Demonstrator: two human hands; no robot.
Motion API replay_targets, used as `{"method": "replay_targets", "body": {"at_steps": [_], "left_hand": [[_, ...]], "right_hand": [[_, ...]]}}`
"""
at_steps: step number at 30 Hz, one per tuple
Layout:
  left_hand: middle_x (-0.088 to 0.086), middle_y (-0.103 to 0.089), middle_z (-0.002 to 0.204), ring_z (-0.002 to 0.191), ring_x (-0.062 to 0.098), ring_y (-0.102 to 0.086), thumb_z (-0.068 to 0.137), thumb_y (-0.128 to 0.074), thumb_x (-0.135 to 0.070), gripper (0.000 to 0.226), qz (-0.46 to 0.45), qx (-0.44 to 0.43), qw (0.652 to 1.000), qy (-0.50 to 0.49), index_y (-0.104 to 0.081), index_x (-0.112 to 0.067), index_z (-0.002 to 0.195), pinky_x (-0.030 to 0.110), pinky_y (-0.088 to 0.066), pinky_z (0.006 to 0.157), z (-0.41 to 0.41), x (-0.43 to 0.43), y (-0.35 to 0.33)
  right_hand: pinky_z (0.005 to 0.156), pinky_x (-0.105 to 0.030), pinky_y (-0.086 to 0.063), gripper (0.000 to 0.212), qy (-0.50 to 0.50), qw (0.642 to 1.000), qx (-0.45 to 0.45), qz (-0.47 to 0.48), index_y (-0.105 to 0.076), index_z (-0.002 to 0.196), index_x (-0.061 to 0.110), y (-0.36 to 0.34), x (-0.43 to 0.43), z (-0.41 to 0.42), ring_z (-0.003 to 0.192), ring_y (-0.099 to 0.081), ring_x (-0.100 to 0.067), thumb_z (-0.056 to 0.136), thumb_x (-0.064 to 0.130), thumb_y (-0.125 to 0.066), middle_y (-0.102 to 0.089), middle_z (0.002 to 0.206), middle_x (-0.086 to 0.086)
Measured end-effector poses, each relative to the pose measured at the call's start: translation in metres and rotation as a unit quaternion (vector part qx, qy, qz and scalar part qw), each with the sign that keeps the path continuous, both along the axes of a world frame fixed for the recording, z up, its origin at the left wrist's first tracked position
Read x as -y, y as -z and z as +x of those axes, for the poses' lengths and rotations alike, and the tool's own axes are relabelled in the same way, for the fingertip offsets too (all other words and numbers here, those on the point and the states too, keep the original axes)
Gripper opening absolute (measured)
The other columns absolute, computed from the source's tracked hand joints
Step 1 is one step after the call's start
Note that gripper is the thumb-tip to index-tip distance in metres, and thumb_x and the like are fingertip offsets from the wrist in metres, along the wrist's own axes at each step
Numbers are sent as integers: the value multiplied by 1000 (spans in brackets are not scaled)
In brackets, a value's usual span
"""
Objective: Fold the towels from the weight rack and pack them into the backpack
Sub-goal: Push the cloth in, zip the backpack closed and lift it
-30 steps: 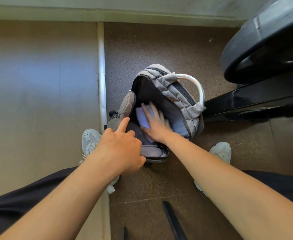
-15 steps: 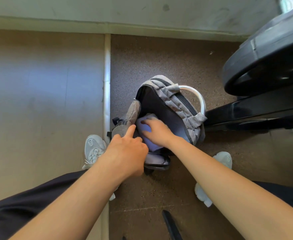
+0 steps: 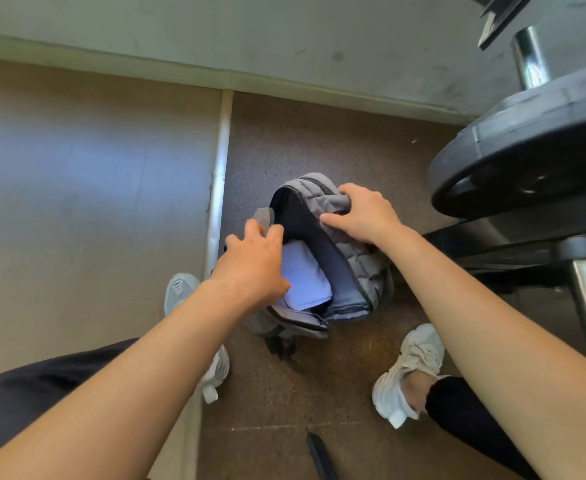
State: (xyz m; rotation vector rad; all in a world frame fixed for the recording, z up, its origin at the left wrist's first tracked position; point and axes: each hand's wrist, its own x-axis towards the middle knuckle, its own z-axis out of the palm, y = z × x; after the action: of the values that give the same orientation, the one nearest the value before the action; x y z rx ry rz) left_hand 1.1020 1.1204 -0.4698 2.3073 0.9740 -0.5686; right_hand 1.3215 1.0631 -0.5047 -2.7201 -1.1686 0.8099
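A grey backpack (image 3: 360, 275) stands open on the speckled floor between my feet. Inside its dark main compartment lies a folded light-blue towel (image 3: 305, 278). My left hand (image 3: 253, 265) grips the near left edge of the opening, by the grey shoulder strap (image 3: 264, 216). My right hand (image 3: 364, 213) grips the top of the backpack's front flap, fingers curled over the grey fabric. The towel's left part is hidden behind my left hand.
A black weight plate (image 3: 527, 147) on a chrome bar and the rack's black base (image 3: 492, 244) stand close on the right. A white floor strip (image 3: 218, 174) runs left of the bag, with a wall behind. My white shoes (image 3: 412, 372) flank the backpack.
My right hand has come out of the backpack, leaving the towel inside, and taken hold of the top of the front flap. My left hand has shifted up onto the opening's edge.
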Motion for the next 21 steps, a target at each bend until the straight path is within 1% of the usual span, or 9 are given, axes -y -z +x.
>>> {"method": "replay_targets", "body": {"at_steps": [2,4,8,10,12,14,16,18,21], "left_hand": [[19,-27,144,113,51,-55,87,-71,-19,96,-6,16,998,-52,-8,-24,159,45,-45,88,-2,-4,4],[24,-31,143,113,52,-57,89,-66,-13,100,-13,7,997,-82,3,-24,161,41,-41,84,-5,-5,10],[25,-52,131,115,49,-56,87,-56,-10,85,-56,17,986,-154,-10,-22,158,40,-42,82,-11,-8,20],[17,-53,130,112,44,-57,81,-59,-14,86,-127,74,958,-245,-17,-28,154,44,-52,86,-12,-9,21],[10,-56,130,110,38,-62,66,-63,-23,95,-208,143,908,-333,-23,-38,150,53,-60,87,-14,-12,42],[13,-63,128,107,36,-69,57,-64,-24,101,-268,197,860,-386,-24,-44,147,57,-61,83,-12,-9,58],[15,-64,119,97,34,-72,77,-62,-8,93,-325,227,813,-427,-19,-37,154,52,-64,75,-8,1,37],[12,-62,109,80,30,-72,94,-53,2,74,-358,248,779,-451,-22,-24,156,38,-64,62,-4,2,28],[9,-63,106,76,26,-66,99,-49,-6,38,-299,243,797,-465,-52,-13,136,35,-60,65,-7,-9,25]], "right_hand": [[84,-41,-52,45,-15,999,-21,21,-62,113,23,-1,7,-5,104,-62,-30,84,57,-69,-67,110,-4],[83,-42,-53,38,-22,999,-22,37,-64,105,22,-4,12,-11,97,-63,-28,86,55,-67,-68,102,-3],[88,-43,-52,34,-25,996,-60,58,-66,112,23,-4,26,-33,103,-63,-26,90,49,-65,-69,104,-2],[92,-40,-51,43,-15,989,-125,72,-64,121,28,-8,36,-49,110,-61,-20,87,53,-68,-68,114,2],[94,-30,-46,63,1,972,-220,83,-59,131,33,-15,42,-69,116,-56,-10,77,61,-75,-62,128,10],[96,-27,-45,87,-8,967,-248,66,-52,136,30,-14,44,-90,118,-55,-6,64,68,-82,-58,130,13],[94,-37,-52,98,-37,984,-168,41,-45,133,28,-4,45,-108,115,-58,-13,54,72,-83,-58,128,8],[90,-45,-54,85,-43,995,-83,45,-43,129,28,4,46,-114,113,-60,-23,61,58,-84,-60,124,1],[90,-49,-54,70,-23,993,-88,82,-45,129,29,6,56,-103,109,-63,-26,71,38,-84,-65,116,0]]}}
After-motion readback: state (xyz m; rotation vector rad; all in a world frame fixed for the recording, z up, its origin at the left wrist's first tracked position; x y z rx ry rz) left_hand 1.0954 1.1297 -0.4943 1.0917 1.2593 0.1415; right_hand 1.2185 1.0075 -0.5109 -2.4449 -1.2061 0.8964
